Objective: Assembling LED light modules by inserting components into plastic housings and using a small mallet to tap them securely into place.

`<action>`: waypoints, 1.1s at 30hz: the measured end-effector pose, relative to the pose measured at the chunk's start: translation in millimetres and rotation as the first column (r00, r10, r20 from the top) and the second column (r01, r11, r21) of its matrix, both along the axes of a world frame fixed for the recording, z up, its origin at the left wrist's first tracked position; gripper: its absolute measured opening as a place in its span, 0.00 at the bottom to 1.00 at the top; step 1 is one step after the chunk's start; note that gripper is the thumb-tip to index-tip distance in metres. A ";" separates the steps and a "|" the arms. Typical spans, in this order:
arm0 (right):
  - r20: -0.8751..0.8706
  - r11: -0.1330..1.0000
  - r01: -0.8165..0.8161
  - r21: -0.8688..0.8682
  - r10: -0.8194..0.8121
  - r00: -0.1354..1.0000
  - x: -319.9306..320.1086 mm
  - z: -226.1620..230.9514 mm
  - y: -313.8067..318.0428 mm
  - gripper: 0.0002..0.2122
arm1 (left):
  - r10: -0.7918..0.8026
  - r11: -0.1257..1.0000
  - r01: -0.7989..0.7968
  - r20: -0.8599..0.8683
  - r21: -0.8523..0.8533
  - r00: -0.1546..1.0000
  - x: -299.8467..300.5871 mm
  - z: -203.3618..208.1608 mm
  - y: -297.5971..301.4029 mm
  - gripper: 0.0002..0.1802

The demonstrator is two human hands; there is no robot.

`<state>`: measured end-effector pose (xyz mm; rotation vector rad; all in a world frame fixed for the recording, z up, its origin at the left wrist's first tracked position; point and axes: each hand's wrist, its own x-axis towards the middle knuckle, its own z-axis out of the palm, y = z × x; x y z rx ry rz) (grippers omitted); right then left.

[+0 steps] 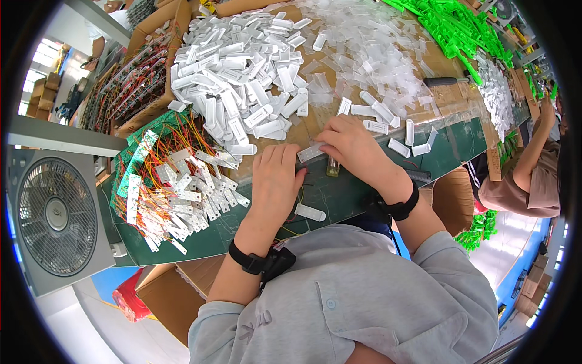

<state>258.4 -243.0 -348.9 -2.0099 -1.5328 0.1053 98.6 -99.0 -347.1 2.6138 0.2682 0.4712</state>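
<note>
Over the table's near edge, a small white strip with holes [311,152], like an LED board, is held between my two hands. My left hand [277,176] has its fingers curled at the strip's left end, and thin wires trail below it. At the right end, my right hand [353,144] pinches the strip with bent fingers. Beneath that hand is a small amber see-through piece [333,167], partly hidden. A white plastic cover [310,212] lies by my left wrist. Another white cover [344,107] touches or lies just beyond my right fingers.
Piles of white covers [242,79], clear sheets [376,48] and green parts [454,27] spread across the far side. Wired white strips [194,188] heap at left, beside a fan [57,215]. A black-handled tool [445,80] lies right. Another person's arm [533,145] shows at far right.
</note>
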 end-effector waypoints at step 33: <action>0.065 0.922 0.282 -0.266 -0.275 0.959 -11.9 21.5 -74.6 0.12 | -0.046 0.999 0.046 0.007 0.028 0.999 -3.0 -1.8 1.1 0.19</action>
